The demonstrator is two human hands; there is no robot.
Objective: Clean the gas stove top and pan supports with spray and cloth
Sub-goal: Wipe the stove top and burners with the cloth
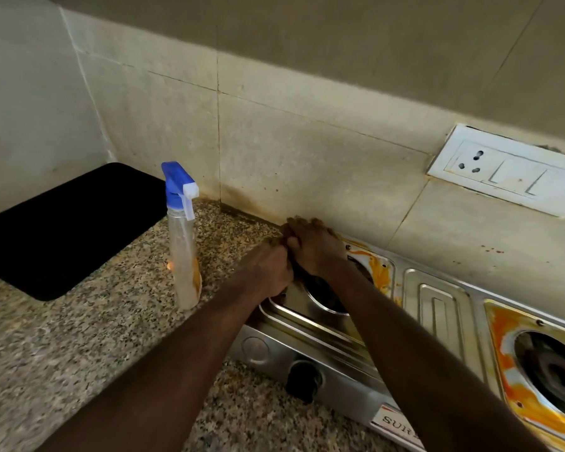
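Observation:
The steel gas stove (437, 308) stands on the granite counter, with orange stains around both burner wells. No pan support shows on either burner. My left hand (268, 269) and my right hand (313, 246) meet at the back left corner of the left burner (327, 298). Both have curled fingers, and a dark thing (295, 267) shows between them. The hands hide what it is. A clear spray bottle (183, 243) with a blue and white trigger head stands upright just left of my left hand, untouched.
A black mat (62, 230) lies on the speckled granite counter (79, 337) at the left. A stained tiled wall runs close behind the stove, with a white socket and switch plate (509, 171) at the right. A black knob (304, 380) sits on the stove's front.

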